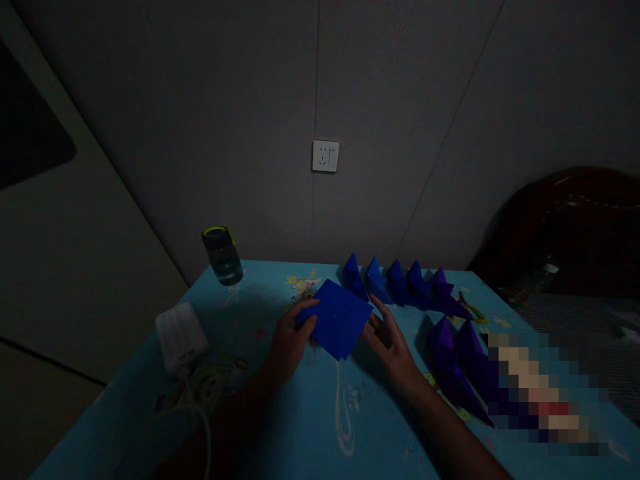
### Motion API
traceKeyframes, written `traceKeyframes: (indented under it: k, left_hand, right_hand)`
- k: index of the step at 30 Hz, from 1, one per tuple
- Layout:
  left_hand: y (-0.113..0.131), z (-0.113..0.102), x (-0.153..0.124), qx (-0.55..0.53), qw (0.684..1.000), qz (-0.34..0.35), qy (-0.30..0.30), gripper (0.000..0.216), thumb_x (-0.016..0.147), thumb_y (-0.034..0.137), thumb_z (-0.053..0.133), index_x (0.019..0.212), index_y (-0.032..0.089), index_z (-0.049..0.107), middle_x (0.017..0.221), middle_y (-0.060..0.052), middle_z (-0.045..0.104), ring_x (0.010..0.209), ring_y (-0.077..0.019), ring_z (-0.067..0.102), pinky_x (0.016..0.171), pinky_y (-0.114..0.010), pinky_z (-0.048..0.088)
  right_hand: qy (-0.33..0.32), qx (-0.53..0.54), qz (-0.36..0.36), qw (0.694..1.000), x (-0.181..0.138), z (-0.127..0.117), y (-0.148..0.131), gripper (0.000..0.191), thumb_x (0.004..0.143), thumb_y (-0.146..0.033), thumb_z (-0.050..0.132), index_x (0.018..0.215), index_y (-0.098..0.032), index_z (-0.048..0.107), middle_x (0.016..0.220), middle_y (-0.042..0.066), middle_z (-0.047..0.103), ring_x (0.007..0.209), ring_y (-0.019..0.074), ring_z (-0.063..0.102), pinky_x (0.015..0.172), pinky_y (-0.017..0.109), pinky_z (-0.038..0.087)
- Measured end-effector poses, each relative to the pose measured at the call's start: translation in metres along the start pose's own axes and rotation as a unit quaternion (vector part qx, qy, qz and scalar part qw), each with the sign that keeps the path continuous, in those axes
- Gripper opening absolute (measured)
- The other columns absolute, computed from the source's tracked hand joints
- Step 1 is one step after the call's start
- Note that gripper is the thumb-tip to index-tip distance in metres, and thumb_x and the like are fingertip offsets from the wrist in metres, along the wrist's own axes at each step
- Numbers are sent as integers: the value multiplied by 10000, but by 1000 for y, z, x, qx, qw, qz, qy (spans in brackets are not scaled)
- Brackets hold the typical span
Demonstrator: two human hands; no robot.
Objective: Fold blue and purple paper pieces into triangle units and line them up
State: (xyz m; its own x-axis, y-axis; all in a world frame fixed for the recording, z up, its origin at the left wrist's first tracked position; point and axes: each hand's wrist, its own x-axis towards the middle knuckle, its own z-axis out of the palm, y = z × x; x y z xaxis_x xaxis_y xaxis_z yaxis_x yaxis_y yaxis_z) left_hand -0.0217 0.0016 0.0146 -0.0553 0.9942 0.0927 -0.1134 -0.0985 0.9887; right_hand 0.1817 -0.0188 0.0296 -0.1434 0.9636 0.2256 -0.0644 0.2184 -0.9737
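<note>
A blue folded square of paper (340, 320) is held above the middle of the table, tilted with one corner toward me. My left hand (295, 333) pinches its left corner, thumb on top. At the right corner is my right hand (390, 343), its index finger stretched out and apart from the others; whether a fingertip touches the paper's edge is hard to make out. Behind the paper stands a row of several folded paper boats, blue (399, 285) to purple (443, 290). Two larger purple paper boats (453, 363) sit to the right of my right forearm.
A water bottle with a green-rimmed lid (223, 257) stands at the back left. A white power bank (181, 337) with a white cable (207, 427) lies at the left. The light blue patterned tablecloth (320, 427) reaches the wall, which has a socket (325, 156). A blurred patch covers the right side.
</note>
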Motion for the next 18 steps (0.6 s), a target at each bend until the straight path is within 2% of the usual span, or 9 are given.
traceKeyframes:
  k: [2,4,7,10,14,18]
  left_hand:
    - [-1,-1,1,-14,1000,-9,0,372,778,316,625,1104,138,646,572,51,561,440,-83,476,422,-195,393]
    - [-2,-2,1,-24,1000,-15,1,360,771,305,626,1088,137,650,571,52,559,428,-76,462,416,-192,389]
    - [-1,-3,0,-14,1000,-13,-5,330,766,298,627,1052,137,656,536,60,538,417,-74,459,411,-186,380]
    - [2,-3,-2,2,1000,-22,-21,306,776,330,628,1017,145,653,469,85,473,371,-64,418,373,-169,323]
    - [5,-1,-6,30,998,-30,-46,291,782,363,623,983,154,643,395,122,375,303,-48,326,332,-156,243]
    - [4,1,-7,54,997,-15,-57,260,785,364,617,926,148,649,399,110,397,311,-54,372,339,-156,263]
  right_hand:
    - [-13,-64,13,998,-2,-4,-2,453,859,-490,635,1267,-293,615,1176,93,664,1105,260,604,980,427,453]
    - [-17,-131,18,991,-3,-8,-2,383,859,-499,628,1154,-266,703,1170,104,669,1168,304,552,1029,490,393]
    - [-26,-170,14,985,-2,-14,1,387,871,-498,610,1174,-273,698,1180,100,662,1191,316,523,1039,517,360]
    - [-29,-153,-7,988,2,-19,2,355,890,-479,591,1163,-278,697,1145,87,656,1091,273,579,958,442,433]
    - [-11,-127,-41,991,5,-21,1,260,880,-452,616,1021,-269,736,1085,67,655,1015,238,604,890,369,463]
    - [5,-111,-61,992,5,-21,1,203,849,-435,662,894,-259,752,1083,68,659,1017,237,598,872,351,466]
